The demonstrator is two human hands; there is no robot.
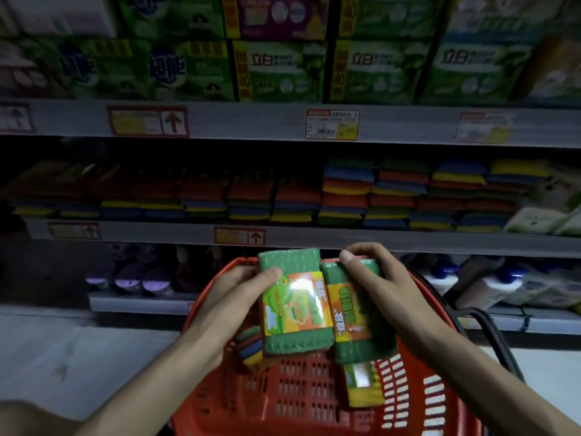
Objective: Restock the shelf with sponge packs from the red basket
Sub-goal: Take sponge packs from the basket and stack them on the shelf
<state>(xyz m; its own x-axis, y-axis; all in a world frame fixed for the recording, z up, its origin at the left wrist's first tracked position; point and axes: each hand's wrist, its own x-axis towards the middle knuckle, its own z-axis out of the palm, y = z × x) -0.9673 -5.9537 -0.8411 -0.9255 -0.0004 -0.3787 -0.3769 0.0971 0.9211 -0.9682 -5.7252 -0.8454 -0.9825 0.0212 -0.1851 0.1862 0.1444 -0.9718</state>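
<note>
Above the red basket [298, 401] I hold two green sponge packs side by side. My left hand [232, 297] grips the left sponge pack [292, 309] by its left edge, thumb on top near the orange label. My right hand [377, 281] grips the right sponge pack [352, 319], fingers curled over its upper end. Inside the basket lie two more packs, one [251, 347] under the left pack and one [361, 385] at the right. The middle shelf [314, 237] just beyond carries rows of stacked multicoloured sponge packs [345, 193].
Green detergent boxes [276, 70] fill the upper shelf. Purple items [132, 275] and white bottles [490, 284] stand on the bottom shelf. The basket's black handle [490, 335] hangs at the right. Pale floor [78, 357] lies to the left.
</note>
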